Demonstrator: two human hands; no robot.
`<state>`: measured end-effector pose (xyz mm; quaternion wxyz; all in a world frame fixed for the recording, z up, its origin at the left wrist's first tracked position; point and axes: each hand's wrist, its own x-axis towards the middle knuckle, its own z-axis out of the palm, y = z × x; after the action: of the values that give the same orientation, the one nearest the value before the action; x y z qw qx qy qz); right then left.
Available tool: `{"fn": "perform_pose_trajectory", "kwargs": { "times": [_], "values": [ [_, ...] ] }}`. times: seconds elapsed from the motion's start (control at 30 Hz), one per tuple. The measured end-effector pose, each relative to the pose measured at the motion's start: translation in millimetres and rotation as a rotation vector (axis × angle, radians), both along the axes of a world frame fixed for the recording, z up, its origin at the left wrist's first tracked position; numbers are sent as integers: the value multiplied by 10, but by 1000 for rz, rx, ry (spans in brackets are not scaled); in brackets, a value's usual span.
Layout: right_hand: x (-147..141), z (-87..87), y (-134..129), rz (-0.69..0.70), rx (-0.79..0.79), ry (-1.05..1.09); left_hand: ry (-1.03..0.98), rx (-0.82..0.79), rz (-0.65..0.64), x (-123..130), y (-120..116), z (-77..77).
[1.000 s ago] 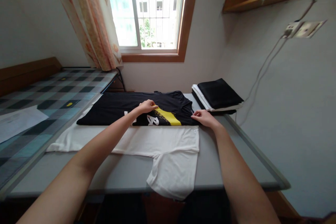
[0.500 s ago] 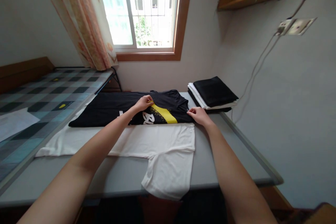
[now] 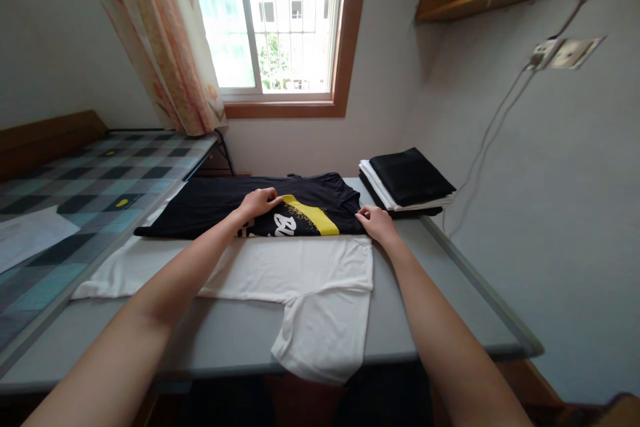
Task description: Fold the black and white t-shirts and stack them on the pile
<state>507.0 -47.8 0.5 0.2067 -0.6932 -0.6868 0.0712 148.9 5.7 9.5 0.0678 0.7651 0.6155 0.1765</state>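
A black T-shirt [image 3: 220, 195] with a yellow band and white lettering lies folded lengthwise across the table, its collar end to the right. Beneath it and nearer to me spreads a white T-shirt [image 3: 300, 263], one sleeve reaching over the table's front edge. My left hand [image 3: 261, 202] is closed in a pinch on the black T-shirt beside the yellow print. At the collar end, my right hand [image 3: 375, 220] pinches the same shirt between thumb and fingers. The fabric directly under my fingertips is hidden.
A stack of folded black and white clothes [image 3: 407, 180] sits at the table's back right. On the left a bed with a checked cover [image 3: 150, 159] carries a sheet of paper [image 3: 35, 233]. The grey table [image 3: 445, 293] borders the right wall, where a cord [image 3: 480, 153] hangs.
My left hand has slid left along the black T-shirt, uncovering more of the print. My right hand stays at the collar end. The view has shifted slightly.
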Motion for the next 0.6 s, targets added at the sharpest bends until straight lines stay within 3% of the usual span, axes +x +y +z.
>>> {"fn": "perform_pose_trajectory", "kwargs": {
  "times": [0.3,0.4,0.5,0.6],
  "values": [
    [7,18,9,16,-31,-2,-1,-120,-31,-1353,-247,75],
    [11,4,16,22,-23,5,-11,-146,14,-1717,-346,125],
    [12,-2,18,24,-24,14,49,-136,123,-1944,-416,157],
    [9,-1,13,15,-29,4,144,-41,258,-1976,-449,186]
  ]
}}
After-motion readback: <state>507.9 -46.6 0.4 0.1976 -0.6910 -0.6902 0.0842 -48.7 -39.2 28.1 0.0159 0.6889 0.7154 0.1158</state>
